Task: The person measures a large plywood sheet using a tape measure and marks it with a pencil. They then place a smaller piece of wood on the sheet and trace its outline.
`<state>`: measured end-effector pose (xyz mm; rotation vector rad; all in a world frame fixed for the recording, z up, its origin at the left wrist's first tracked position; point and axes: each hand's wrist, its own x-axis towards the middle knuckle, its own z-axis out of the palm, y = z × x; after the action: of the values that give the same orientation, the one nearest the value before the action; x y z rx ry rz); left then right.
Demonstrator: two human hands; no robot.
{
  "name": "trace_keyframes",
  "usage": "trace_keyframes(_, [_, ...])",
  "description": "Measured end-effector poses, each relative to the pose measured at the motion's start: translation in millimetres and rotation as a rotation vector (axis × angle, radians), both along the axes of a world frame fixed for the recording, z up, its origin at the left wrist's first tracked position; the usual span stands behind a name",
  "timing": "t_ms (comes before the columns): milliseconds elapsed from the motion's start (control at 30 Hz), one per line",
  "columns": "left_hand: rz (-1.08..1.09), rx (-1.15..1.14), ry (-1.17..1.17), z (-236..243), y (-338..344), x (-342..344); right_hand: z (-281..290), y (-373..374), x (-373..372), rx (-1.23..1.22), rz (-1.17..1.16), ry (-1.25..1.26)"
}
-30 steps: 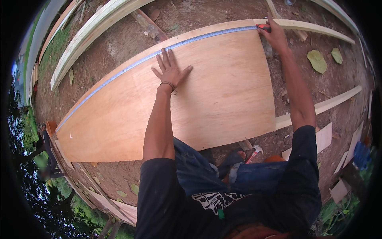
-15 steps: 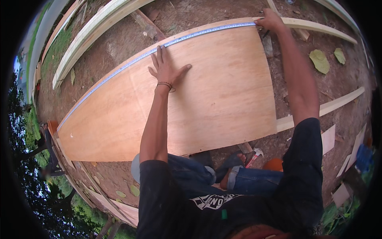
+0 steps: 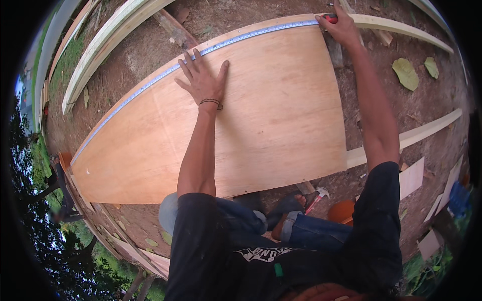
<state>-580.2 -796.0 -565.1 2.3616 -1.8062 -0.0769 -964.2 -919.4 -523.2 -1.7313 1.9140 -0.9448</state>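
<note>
A large plywood sheet [image 3: 281,110] lies in front of me, narrowing toward the far left. Along its far edge runs the pale blue blade of a tape measure [image 3: 261,29], following the curve down to the left. My left hand [image 3: 205,84] rests flat on the plywood, fingers spread, with some fingertips on the blade. At the sheet's far right corner, my right hand [image 3: 344,27] grips the red and black tape measure case [image 3: 330,18]. Part of the case is hidden by the fingers.
Wooden strips [image 3: 411,135] extend out from under the sheet on the right. Near my feet lie a claw hammer [image 3: 317,198] and an orange object [image 3: 341,211]. Long boards [image 3: 95,60] curve along the far left. Plywood offcuts [image 3: 411,178] and big leaves [image 3: 405,74] lie on the dirt.
My left hand has shifted slightly left along the blade and its fingers are spread wider. My right hand has turned, so the red of the case now shows. The view has shifted a little.
</note>
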Motion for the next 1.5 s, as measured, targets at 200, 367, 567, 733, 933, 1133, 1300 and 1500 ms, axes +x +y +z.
trace_keyframes(200, [-0.007,0.030,-0.014,2.3,0.6,-1.5,1.6,2.0,2.6,0.073,0.000,0.014])
trace_keyframes(367, [-0.019,-0.002,-0.023,-0.4,-5.5,-8.7,-32.8,-19.4,-16.4,-0.492,-0.028,0.434])
trace_keyframes(567, [-0.042,-0.088,-0.018,-1.8,3.7,5.7,-49.1,-28.1,-10.3,-0.234,0.143,0.235])
trace_keyframes(733, [-0.027,0.071,0.034,12.0,9.9,7.0,-103.1,-5.2,-19.8,-0.315,-0.004,0.274])
trace_keyframes(933, [-0.002,0.061,0.089,16.9,8.2,1.1,-87.1,22.3,-35.4,-0.490,0.048,0.246])
trace_keyframes(1133, [0.010,0.027,0.101,12.7,6.0,-1.3,-75.4,11.1,-54.8,-0.149,0.050,0.370])
trace_keyframes(1300, [-0.006,-0.005,0.111,13.1,0.3,-4.1,-71.8,-49.6,-87.2,-0.025,0.075,0.441])
trace_keyframes(1500, [-0.003,-0.022,0.179,3.1,12.3,5.4,-85.3,-71.6,-73.2,0.052,0.145,0.431])
